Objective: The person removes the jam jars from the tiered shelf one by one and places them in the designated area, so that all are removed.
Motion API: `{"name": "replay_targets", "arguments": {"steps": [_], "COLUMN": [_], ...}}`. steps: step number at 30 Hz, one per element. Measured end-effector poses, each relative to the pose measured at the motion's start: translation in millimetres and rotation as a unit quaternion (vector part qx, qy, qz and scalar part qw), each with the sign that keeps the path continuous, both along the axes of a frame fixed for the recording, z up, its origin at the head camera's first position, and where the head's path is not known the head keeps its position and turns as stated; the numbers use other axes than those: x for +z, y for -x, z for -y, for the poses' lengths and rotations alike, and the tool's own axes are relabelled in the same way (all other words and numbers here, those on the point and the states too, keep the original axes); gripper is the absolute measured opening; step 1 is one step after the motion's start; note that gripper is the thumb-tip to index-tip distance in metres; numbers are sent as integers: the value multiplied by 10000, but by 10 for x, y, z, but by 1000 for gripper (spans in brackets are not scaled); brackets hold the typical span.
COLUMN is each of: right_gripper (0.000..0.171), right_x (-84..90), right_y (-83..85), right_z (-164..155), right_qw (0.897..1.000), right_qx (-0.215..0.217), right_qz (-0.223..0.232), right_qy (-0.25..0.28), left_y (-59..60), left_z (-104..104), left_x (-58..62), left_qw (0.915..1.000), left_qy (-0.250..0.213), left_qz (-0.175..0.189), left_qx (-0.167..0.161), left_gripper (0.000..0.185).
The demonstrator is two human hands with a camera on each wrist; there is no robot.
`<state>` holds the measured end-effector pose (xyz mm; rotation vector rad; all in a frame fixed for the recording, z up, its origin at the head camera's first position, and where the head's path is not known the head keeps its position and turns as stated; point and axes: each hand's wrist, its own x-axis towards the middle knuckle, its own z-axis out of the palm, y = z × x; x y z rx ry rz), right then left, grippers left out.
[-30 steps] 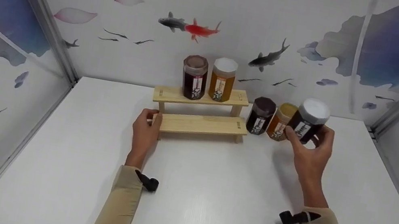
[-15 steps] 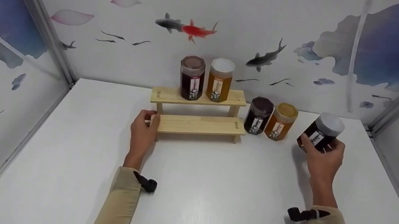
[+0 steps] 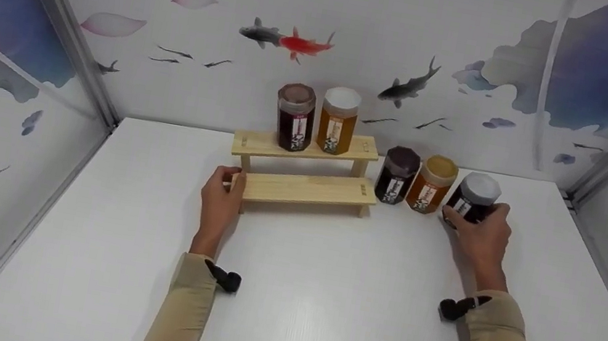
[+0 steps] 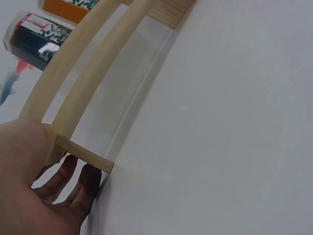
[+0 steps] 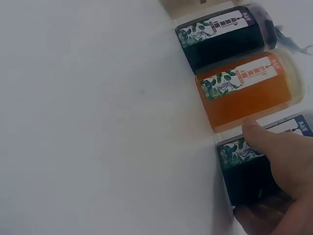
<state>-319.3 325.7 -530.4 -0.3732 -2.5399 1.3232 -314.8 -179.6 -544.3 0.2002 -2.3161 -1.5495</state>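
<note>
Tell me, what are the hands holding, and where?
The right hand grips the white-lidded dark jar round its side, standing on the table. The left hand holds the left end of the wooden step shelf.

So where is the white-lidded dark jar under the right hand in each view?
Head: white-lidded dark jar, right of the orange jar, held by the right hand.
Left wrist: not in it.
Right wrist: lower right, under the fingers.
Shared landmark: the orange jar beside it.
</note>
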Motion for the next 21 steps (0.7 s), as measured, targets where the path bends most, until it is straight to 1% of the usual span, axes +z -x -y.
{"name": "replay_targets", "arguments": {"steps": [3,6,9,13,21], "right_gripper": [96,95,95,96,97], "right_x": [11,15,11,1,-2], "right_y": [73,100,95,72,35], "right_z": [-10,-12,-8,-15,-13], "right_qw": [9999,9998,9997,9996,9986], "right_qx": [121,169,178,197,485], "right_qz": [20,25,23,-6,50], "right_qy": [-33,-66,-143,-181,-179], "left_y": [1,5,-1,-5,-1], "left_z": [9,13,13,9,16], "left_x": [-6,0,9,7,1], "left_qw": [10000,9999,9999,9999,10000], "left_qy": [-8,78,92,76,6], "left_qz": [72,95,100,75,78], "left_qx": [21,49,80,36,18], "left_gripper": [34,34,33,33,34]}}
